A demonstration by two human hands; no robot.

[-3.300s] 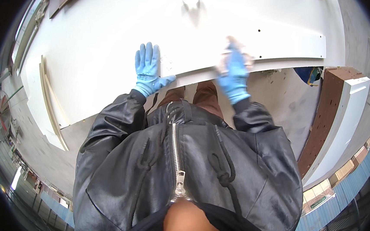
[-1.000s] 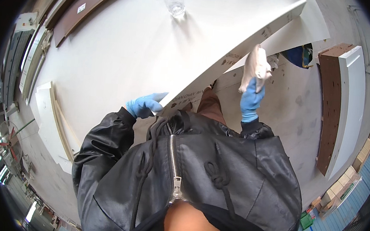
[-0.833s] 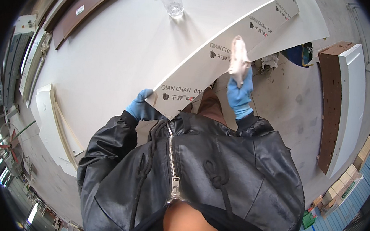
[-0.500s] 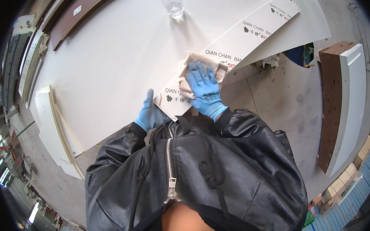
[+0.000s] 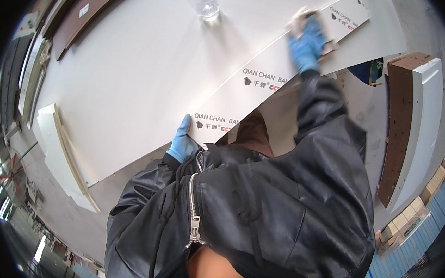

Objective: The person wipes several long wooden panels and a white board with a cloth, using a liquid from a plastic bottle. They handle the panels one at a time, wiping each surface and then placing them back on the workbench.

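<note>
A long white printed board (image 5: 261, 82) lies slantwise over a large white tabletop (image 5: 133, 79), its near end by my jacket. My left hand (image 5: 182, 142), in a blue glove, grips that near corner; the thumb points up beside the edge and the other fingers are mostly hidden. Toward the board's far end, my blue-gloved right hand (image 5: 308, 45) presses a beige cloth (image 5: 301, 20) onto its face. Motion blurs this hand and the cloth, which pokes out on both sides of the fingers.
A clear bottle (image 5: 207, 4) with a pale liquid stands at the back of the tabletop. Brown panels (image 5: 94, 11) lie far left, and white strips (image 5: 62, 152) lean at the near left. Stacked brown and white panels (image 5: 409, 127) stand at the right.
My right hand has slid the cloth up along the board, away from me and to the right, with the arm now stretched out. My left hand stays at the near end.
</note>
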